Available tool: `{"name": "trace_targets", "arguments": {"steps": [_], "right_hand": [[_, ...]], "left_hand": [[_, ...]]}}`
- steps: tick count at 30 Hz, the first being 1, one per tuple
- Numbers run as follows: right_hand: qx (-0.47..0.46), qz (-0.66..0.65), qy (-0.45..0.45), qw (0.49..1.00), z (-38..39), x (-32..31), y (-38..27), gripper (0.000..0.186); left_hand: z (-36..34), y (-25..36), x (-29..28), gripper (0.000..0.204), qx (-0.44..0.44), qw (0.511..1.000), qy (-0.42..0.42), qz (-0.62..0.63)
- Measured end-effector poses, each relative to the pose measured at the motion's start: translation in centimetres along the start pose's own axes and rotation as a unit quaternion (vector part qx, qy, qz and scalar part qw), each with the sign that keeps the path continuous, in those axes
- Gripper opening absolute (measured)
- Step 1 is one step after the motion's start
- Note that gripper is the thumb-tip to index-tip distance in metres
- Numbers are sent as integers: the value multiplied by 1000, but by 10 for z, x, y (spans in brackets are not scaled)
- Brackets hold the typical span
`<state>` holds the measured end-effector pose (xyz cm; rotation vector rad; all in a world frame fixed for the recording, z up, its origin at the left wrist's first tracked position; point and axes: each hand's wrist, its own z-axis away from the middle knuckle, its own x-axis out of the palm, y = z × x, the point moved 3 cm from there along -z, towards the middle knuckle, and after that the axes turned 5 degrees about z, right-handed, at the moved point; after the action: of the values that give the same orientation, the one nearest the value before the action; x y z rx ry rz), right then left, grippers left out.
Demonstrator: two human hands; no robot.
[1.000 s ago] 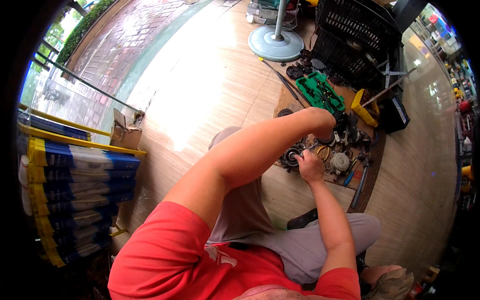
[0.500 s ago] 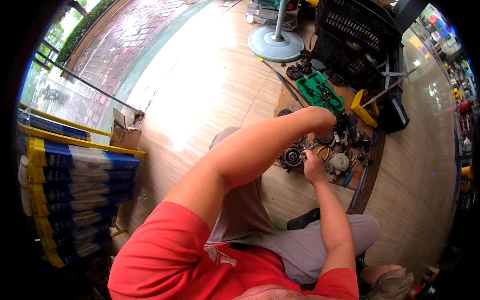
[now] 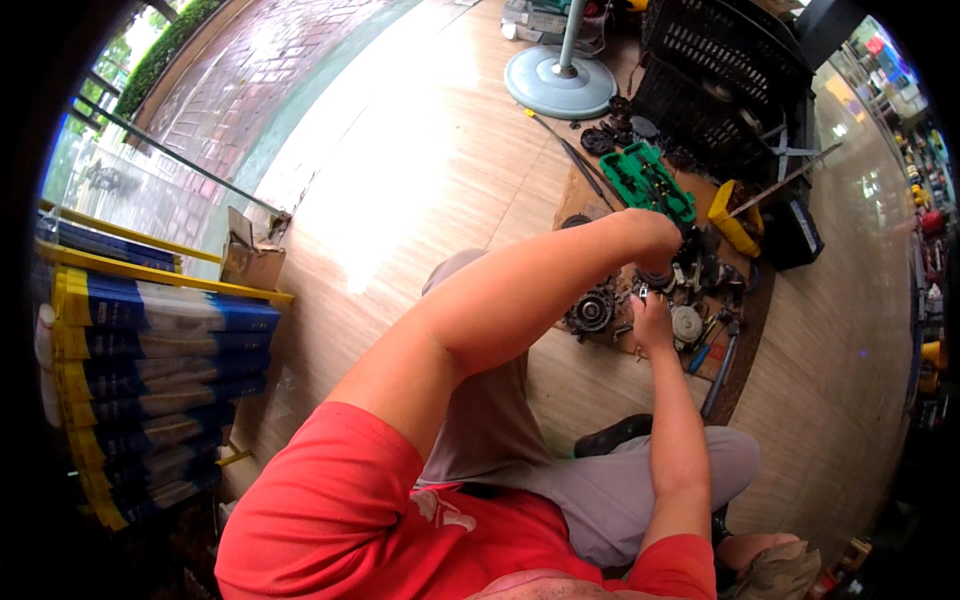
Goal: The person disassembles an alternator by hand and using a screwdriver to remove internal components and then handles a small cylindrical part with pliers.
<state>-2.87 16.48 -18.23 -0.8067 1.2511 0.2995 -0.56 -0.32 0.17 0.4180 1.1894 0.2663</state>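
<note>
Loose parts sit close around both hands, so a slip or a sideways knock looks like the main risk.
A small, bright metal piece point(image 3: 644, 293) lies at the fingertips of the right hand point(image 3: 652, 322), on the near side of the left hand point(image 3: 657, 240). The right fingers curl toward it, but I cannot tell whether they pinch it; the left fingers are hidden, so their state cannot be told either. A weak hold could let the piece drop into the clutter on the flat, brown cardboard sheet point(image 3: 577, 203). A careless sweep could jostle the dark, round metal part point(image 3: 591, 311) near the right hand's left side, or the pale grey, round metal housing point(image 3: 687, 323) just to its right.
</note>
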Motion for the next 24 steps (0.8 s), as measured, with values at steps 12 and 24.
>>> {"name": "trace_targets", "arguments": {"steps": [12,24], "right_hand": [[6,-46,-82,996,-10,40,46,39],[-22,-97,-95,990,-26,51,26,31]], "left_hand": [[-5,-5,2,40,8,1000,-5,-3],[-7,-13,8,39,23,999,18,-13]]}}
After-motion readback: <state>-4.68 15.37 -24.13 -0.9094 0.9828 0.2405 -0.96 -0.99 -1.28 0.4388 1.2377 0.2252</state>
